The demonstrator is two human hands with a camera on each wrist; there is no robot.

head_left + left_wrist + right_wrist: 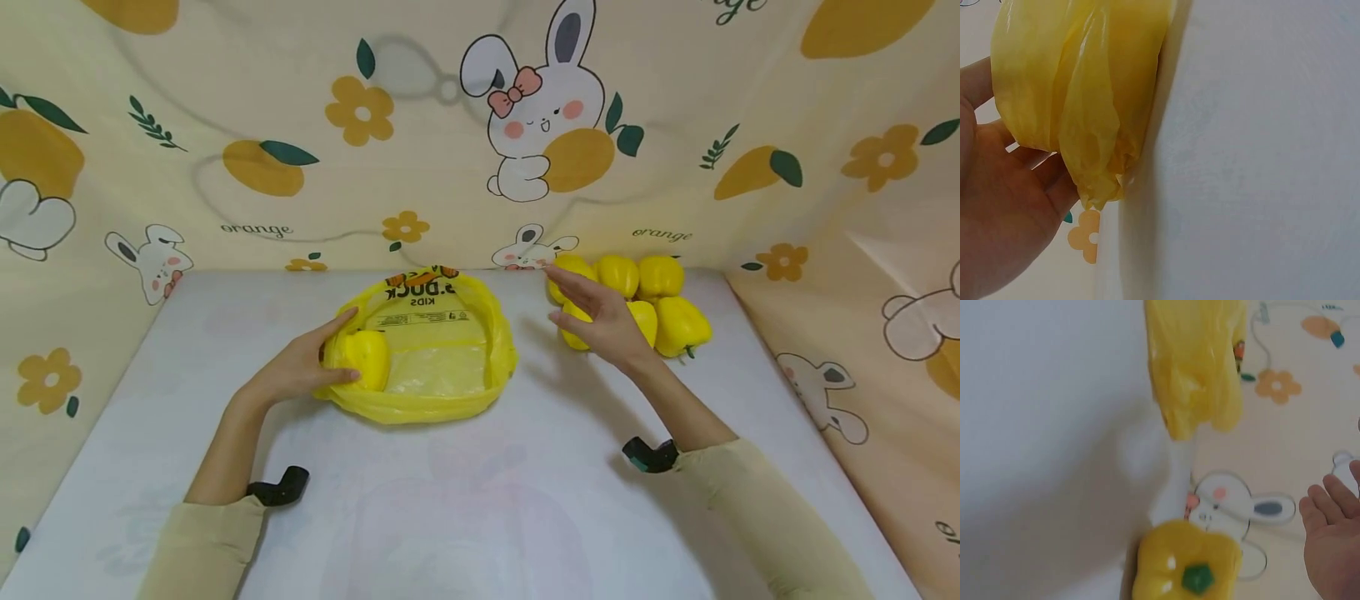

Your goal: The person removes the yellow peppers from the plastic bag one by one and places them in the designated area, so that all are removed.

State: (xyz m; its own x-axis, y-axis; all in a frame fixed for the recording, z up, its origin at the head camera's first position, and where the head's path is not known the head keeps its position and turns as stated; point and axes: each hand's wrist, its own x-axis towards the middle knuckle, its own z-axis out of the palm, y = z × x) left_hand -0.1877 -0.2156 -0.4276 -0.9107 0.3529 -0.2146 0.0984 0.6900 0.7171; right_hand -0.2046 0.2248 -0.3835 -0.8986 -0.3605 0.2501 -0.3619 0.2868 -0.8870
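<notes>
A yellow plastic bag (pixel 420 408) stands on the table with its mouth spread wide and its rim rolled outward. Inside, at the left, rests one yellow bell pepper (pixel 369 360). My left hand (pixel 296 367) holds the bag's left side, thumb and fingers spread around it beside that pepper; the left wrist view shows the fingers against the crumpled plastic (pixel 1085 75). Over the pile of yellow bell peppers (pixel 681 325), my right hand (pixel 607 321) hovers with fingers extended and nothing in it. It partly covers the nearer left pepper. The right wrist view shows a pepper (pixel 1185 562) below the hand.
A white table (pixel 450 500) meets a patterned cloth backdrop (pixel 420 158) at the back and sides. The peppers sit at the back right, close to the cloth. A black wrist camera (pixel 651 455) is strapped to each forearm.
</notes>
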